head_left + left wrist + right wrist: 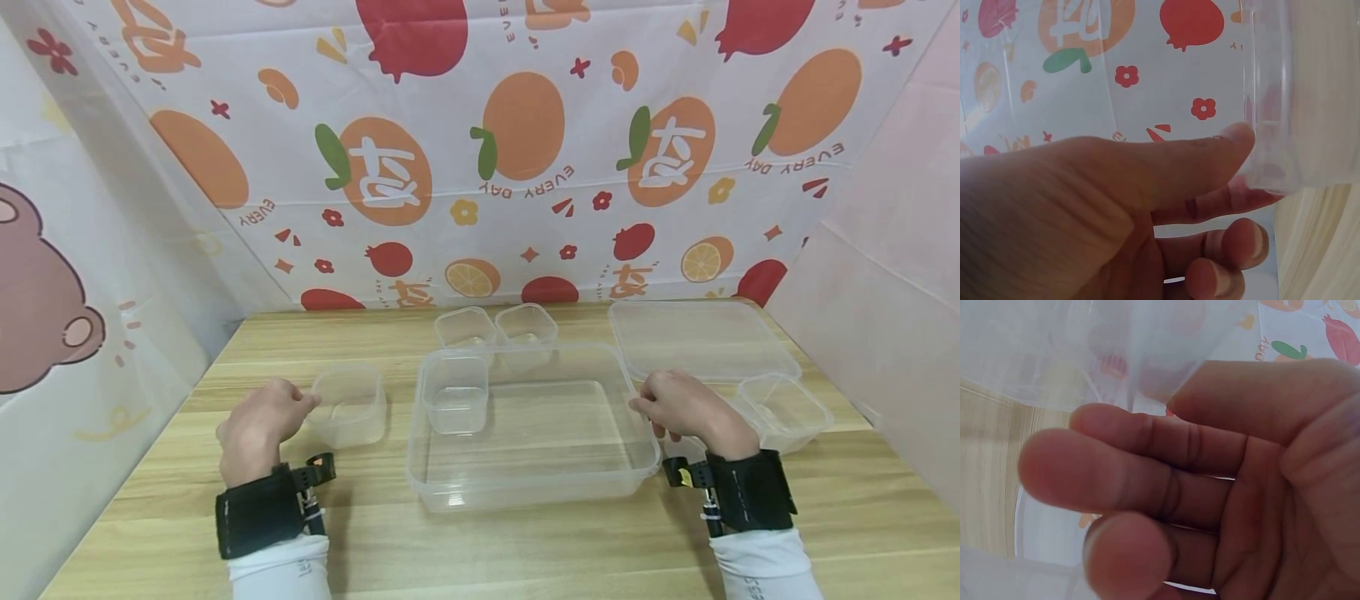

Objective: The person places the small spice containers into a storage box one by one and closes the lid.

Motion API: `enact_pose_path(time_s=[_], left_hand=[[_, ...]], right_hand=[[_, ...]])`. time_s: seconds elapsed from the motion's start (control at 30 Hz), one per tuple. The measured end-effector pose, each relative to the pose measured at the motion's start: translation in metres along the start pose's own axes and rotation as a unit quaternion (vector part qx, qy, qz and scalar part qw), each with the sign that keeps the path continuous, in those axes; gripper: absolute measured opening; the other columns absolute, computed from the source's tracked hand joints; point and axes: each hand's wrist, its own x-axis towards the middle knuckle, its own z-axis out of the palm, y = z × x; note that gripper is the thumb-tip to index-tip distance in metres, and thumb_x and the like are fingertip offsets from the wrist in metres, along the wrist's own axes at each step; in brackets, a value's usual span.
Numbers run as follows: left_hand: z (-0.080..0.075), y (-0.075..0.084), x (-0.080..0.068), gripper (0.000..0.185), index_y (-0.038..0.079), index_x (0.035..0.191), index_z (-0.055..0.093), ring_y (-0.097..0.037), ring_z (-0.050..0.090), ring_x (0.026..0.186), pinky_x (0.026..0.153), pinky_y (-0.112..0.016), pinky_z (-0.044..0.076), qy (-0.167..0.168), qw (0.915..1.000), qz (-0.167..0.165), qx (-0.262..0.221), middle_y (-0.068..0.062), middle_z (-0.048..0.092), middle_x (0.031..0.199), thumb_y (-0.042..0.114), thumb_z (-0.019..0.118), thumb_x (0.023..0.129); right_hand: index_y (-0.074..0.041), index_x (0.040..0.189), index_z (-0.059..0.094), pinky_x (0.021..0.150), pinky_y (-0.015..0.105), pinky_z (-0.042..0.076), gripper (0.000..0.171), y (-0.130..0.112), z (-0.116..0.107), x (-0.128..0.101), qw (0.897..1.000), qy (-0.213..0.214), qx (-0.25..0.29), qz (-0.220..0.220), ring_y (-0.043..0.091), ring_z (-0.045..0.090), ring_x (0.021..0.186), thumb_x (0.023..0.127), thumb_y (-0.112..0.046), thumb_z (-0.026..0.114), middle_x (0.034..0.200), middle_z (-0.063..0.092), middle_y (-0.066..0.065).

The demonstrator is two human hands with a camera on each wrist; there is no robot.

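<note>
At the left, my left hand (258,421) pinches the rim of a small clear plastic container (360,421) between thumb and index finger. In the left wrist view the thumb lies along this container's wall (1322,137), with the other fingers loosely curled below. A large rectangular clear plastic container (525,492) stands in the middle of the table. Its right rim is between the thumb and fingers of my right hand (686,408). Inside the large container, at its left end, sits another small container (457,421). Blurred clear plastic (1147,356) shows at the right fingertips.
Two small clear containers (467,327) stand side by side behind the large one. A flat clear lid (705,337) lies at the back right. Another small container (783,412) is right of my right hand. Printed cloths (525,208) rise behind and beside the wooden table (525,558).
</note>
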Motion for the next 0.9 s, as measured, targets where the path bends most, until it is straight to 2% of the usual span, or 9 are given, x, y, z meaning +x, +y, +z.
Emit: enact_pose_path(time_s=[0.1, 0.2, 0.43, 0.6, 0.8, 0.9], left_hand=[[0.0002, -0.0006, -0.0002, 0.036, 0.003, 0.084, 0.062, -0.027, 0.045, 0.075, 0.070, -0.045, 0.032, 0.001, 1.0000, 0.001, -0.003, -0.007, 0.039, 0.074, 0.029, 0.051, 0.105], [0.0000, -0.0012, -0.0002, 0.036, 0.009, 0.076, 0.056, -0.025, 0.043, 0.072, 0.067, -0.043, 0.031, -0.001, 1.0000, 0.004, -0.003, -0.006, 0.037, 0.072, 0.029, 0.051, 0.105], [-0.0021, -0.0013, 0.0022, 0.033, 0.002, 0.095, 0.066, -0.026, 0.044, 0.074, 0.066, -0.042, 0.033, -0.016, 0.9998, 0.012, 0.003, -0.007, 0.039, 0.074, 0.028, 0.049, 0.104], [-0.0022, -0.0018, 0.0027, 0.032, 0.003, 0.090, 0.063, -0.026, 0.045, 0.075, 0.069, -0.044, 0.033, -0.022, 0.9997, 0.015, 0.002, -0.007, 0.039, 0.074, 0.027, 0.048, 0.104], [-0.0013, -0.0017, 0.0030, 0.031, 0.002, 0.093, 0.064, -0.027, 0.045, 0.076, 0.071, -0.046, 0.034, -0.022, 0.9996, 0.015, 0.001, -0.008, 0.039, 0.075, 0.026, 0.049, 0.104], [-0.0016, -0.0015, 0.0030, 0.032, 0.003, 0.088, 0.063, -0.026, 0.044, 0.074, 0.069, -0.044, 0.033, -0.022, 0.9996, 0.017, 0.004, -0.007, 0.038, 0.074, 0.026, 0.049, 0.105]], right_hand=[[-0.005, 0.069, 0.062, 0.050, 0.031, 0.044, 0.032, -0.0008, -0.0001, -0.0003, 1.000, 0.000, 0.000, 0.001, 0.014, 0.050, 0.046, 0.100, -0.010, 0.060, 0.055, 0.054, 0.000], [-0.005, 0.070, 0.063, 0.050, 0.031, 0.044, 0.030, -0.0016, -0.0003, -0.0008, 1.000, 0.000, 0.002, 0.002, 0.014, 0.050, 0.046, 0.100, -0.010, 0.060, 0.055, 0.054, 0.000], [-0.005, 0.070, 0.062, 0.050, 0.031, 0.043, 0.030, -0.0024, -0.0012, -0.0011, 1.000, -0.003, 0.002, 0.004, 0.014, 0.050, 0.047, 0.100, -0.010, 0.060, 0.056, 0.054, 0.001], [-0.005, 0.070, 0.063, 0.051, 0.031, 0.044, 0.030, -0.0028, -0.0012, -0.0006, 1.000, -0.003, 0.001, 0.004, 0.014, 0.051, 0.046, 0.100, -0.010, 0.060, 0.055, 0.054, 0.001], [-0.005, 0.070, 0.063, 0.052, 0.031, 0.045, 0.030, -0.0036, -0.0015, -0.0002, 1.000, -0.004, 0.000, 0.005, 0.014, 0.051, 0.046, 0.100, -0.010, 0.061, 0.055, 0.054, 0.001], [-0.005, 0.071, 0.063, 0.052, 0.031, 0.045, 0.030, -0.0040, -0.0018, -0.0004, 1.000, -0.005, 0.002, 0.005, 0.014, 0.051, 0.046, 0.100, -0.010, 0.060, 0.055, 0.054, 0.001]])
